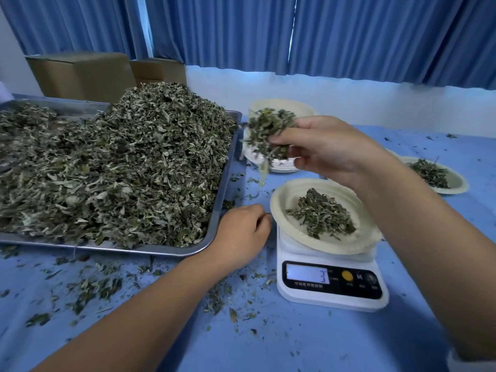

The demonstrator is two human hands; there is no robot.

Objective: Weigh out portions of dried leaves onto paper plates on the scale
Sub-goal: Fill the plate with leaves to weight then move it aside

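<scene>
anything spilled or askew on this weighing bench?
Yes. Loose leaf bits litter the blue cloth in front of the tray and around the scale. The plate on the scale looks tilted rather than level. A leaf dangles from the clump of leaves in the right hand, outside that plate.

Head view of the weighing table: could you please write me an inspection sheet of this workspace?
Surface: table under a blue cloth.
Job's things: metal tray heaped with dried leaves; white scale carrying a paper plate with a small portion; filled plate at far right; empty plates at the back.
Clutter: leaf crumbs scattered on the cloth, mostly before the tray.
Hands: right hand grips a handful of leaves, raised beyond the scale; left hand rests loosely curled beside the tray's corner, holding nothing.
Cables: nothing seen.
Surroundings: blue curtains; cardboard boxes behind the tray.
</scene>
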